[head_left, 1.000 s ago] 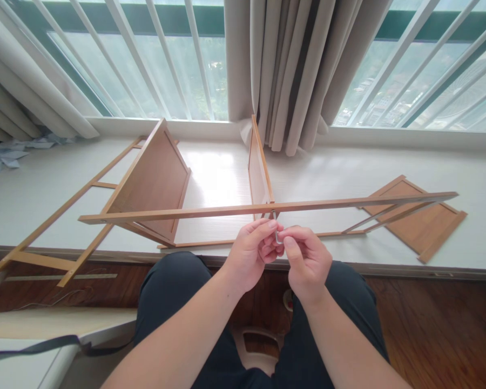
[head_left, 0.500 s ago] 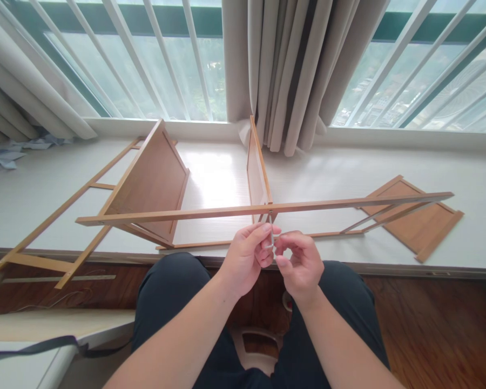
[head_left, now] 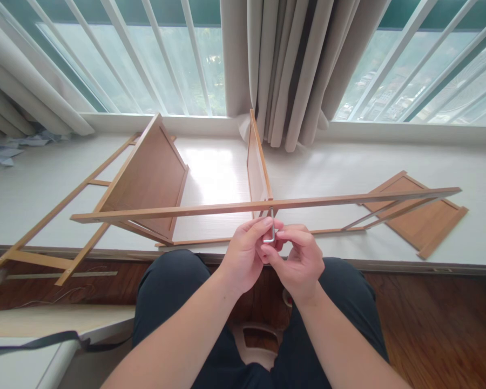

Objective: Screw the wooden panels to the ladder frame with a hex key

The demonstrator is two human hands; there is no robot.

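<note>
A silver hex key [head_left: 272,229] stands upright, its long arm reaching up to the underside of a wooden rail [head_left: 210,208] where that rail meets a shelf panel [head_left: 258,159]. The thumb and fingers of my left hand [head_left: 245,251] pinch its shaft. My right hand [head_left: 302,259] is closed at the bent lower end, thumb and forefinger on either side of the short arm. The key's top tip sits at a fastening hole in the rail. Parts of the key are hidden behind my fingers.
A larger wooden panel [head_left: 149,181] stands tilted at left, joined to a ladder-like side frame [head_left: 60,208]. A loose-looking panel [head_left: 413,213] lies at right on the white window ledge [head_left: 389,151]. Curtains [head_left: 283,70] hang behind. Below are my knees and a stool [head_left: 255,351].
My right hand has moved left from beside the hex key, and its fingers have closed on the key's lower end. The bent short arm now shows more plainly. The view has shifted slightly.
</note>
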